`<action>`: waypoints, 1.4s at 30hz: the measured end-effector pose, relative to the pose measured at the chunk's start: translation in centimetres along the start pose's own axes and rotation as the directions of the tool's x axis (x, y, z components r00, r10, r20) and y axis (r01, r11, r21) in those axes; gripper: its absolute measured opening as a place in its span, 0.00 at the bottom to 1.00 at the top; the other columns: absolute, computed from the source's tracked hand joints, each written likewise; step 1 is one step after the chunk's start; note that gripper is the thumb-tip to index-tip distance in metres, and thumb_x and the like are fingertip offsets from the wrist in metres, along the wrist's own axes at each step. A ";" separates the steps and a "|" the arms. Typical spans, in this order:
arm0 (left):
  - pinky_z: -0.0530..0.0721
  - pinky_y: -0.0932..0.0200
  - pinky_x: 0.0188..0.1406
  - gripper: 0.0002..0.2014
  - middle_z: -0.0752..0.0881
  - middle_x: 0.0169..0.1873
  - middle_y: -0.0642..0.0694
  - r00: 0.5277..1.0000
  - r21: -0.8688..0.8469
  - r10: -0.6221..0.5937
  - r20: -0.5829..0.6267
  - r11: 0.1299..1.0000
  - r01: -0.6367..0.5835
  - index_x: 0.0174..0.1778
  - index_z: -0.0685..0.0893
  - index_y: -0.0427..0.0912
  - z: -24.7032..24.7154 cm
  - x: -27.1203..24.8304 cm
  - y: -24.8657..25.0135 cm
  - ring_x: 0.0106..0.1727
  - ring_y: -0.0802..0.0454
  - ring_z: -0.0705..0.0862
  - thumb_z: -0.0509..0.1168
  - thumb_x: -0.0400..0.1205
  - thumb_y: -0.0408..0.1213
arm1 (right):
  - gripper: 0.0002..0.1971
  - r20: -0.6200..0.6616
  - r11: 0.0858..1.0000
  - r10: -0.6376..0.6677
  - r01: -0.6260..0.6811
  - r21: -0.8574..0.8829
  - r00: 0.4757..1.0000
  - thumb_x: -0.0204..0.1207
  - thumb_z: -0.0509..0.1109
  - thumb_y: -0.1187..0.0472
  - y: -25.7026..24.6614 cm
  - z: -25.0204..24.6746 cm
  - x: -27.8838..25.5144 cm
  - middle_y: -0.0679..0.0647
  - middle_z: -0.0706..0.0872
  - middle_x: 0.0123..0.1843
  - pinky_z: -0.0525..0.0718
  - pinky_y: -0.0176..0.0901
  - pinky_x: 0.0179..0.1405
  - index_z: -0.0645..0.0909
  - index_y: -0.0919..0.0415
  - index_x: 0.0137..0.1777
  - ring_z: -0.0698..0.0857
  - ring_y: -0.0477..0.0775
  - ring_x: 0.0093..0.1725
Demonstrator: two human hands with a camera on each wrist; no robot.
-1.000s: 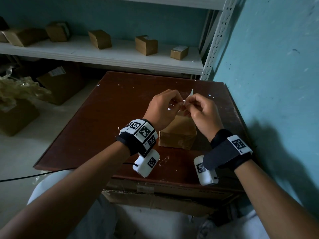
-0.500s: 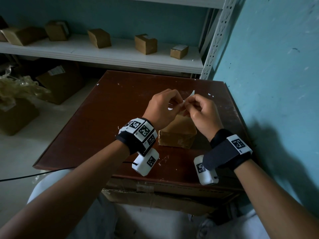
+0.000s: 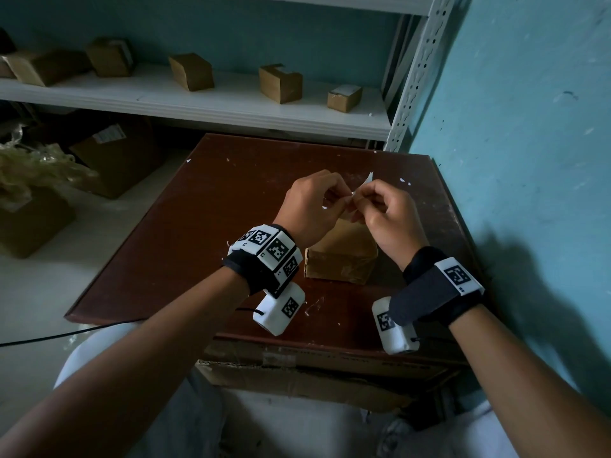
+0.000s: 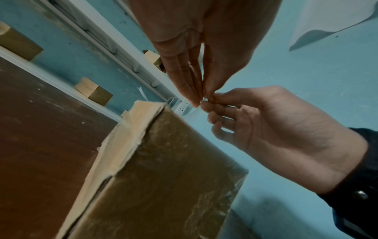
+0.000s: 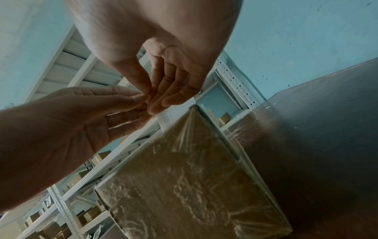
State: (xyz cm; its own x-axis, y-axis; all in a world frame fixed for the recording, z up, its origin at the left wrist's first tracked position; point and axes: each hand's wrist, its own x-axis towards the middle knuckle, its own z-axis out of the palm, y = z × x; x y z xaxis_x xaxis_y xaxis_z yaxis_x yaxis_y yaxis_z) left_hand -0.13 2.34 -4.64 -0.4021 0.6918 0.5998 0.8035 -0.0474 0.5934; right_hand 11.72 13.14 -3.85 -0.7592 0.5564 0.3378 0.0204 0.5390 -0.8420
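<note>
A small cardboard box (image 3: 340,259) wrapped in clear tape sits on the brown table (image 3: 198,242), right of centre. Just above it my left hand (image 3: 342,201) and right hand (image 3: 358,200) meet fingertip to fingertip. Both pinch a small white paper slip (image 3: 368,179), whose pointed end sticks up past the fingers. The left wrist view shows the left fingers (image 4: 194,93) meeting the right hand (image 4: 266,122) over the box (image 4: 163,177). From the right wrist, a printed white label (image 5: 169,115) hangs behind the pinching fingers (image 5: 157,103), above the box (image 5: 184,186).
A white metal shelf (image 3: 231,107) behind the table carries several small cardboard boxes (image 3: 280,82). A blue wall (image 3: 512,160) runs close along the table's right edge. Larger cartons (image 3: 112,153) and crumpled plastic (image 3: 29,166) lie on the floor at left. Paper scraps dot the table.
Both hands have stayed together above the box, still pinching the slip. Only the slip's free tip has shifted slightly.
</note>
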 end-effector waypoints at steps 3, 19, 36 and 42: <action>0.88 0.53 0.42 0.01 0.87 0.40 0.47 1.000 0.003 0.003 0.004 1.000 -0.003 0.43 0.87 0.37 0.0 -0.1 0.1 0.41 0.55 0.86 0.70 0.78 0.30 | 0.06 0.011 1.000 0.008 -0.008 0.000 1.000 0.82 0.66 0.68 0.1 0.0 0.0 0.51 0.89 0.41 0.88 0.43 0.45 0.84 0.59 0.48 0.90 0.48 0.42; 0.89 0.55 0.41 0.01 0.87 0.41 0.47 0.999 -0.027 -0.050 0.000 0.998 0.050 0.43 0.86 0.37 0.2 0.0 0.1 0.39 0.57 0.88 0.70 0.79 0.31 | 0.10 0.031 1.000 -0.011 0.010 0.002 0.999 0.81 0.66 0.70 -0.4 -0.1 -0.3 0.50 0.89 0.38 0.88 0.41 0.42 0.84 0.58 0.43 0.89 0.47 0.38; 0.89 0.58 0.42 0.02 0.87 0.40 0.48 0.999 -0.001 -0.043 -0.006 0.999 0.043 0.42 0.86 0.37 0.2 0.0 0.2 0.40 0.57 0.87 0.69 0.78 0.31 | 0.06 0.034 0.999 -0.030 0.031 -0.033 0.999 0.81 0.67 0.68 -0.2 -0.2 -0.2 0.52 0.89 0.38 0.89 0.56 0.47 0.84 0.64 0.44 0.89 0.50 0.39; 0.89 0.54 0.41 0.03 0.88 0.40 0.47 0.998 -0.008 -0.060 0.004 0.998 0.060 0.42 0.86 0.36 0.3 0.0 -0.1 0.40 0.55 0.88 0.70 0.79 0.33 | 0.05 0.060 0.998 -0.048 0.050 -0.034 0.997 0.81 0.67 0.69 -0.3 -0.3 -0.3 0.53 0.89 0.39 0.89 0.53 0.46 0.85 0.65 0.46 0.89 0.49 0.39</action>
State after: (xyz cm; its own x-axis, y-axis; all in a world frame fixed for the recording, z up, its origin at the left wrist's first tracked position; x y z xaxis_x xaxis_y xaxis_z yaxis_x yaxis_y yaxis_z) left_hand -0.07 2.53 -4.81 -0.4478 0.6965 0.5607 0.7742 -0.0116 0.6328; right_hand 12.09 13.01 -3.57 -0.7970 0.4910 0.3519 0.0044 0.5872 -0.8094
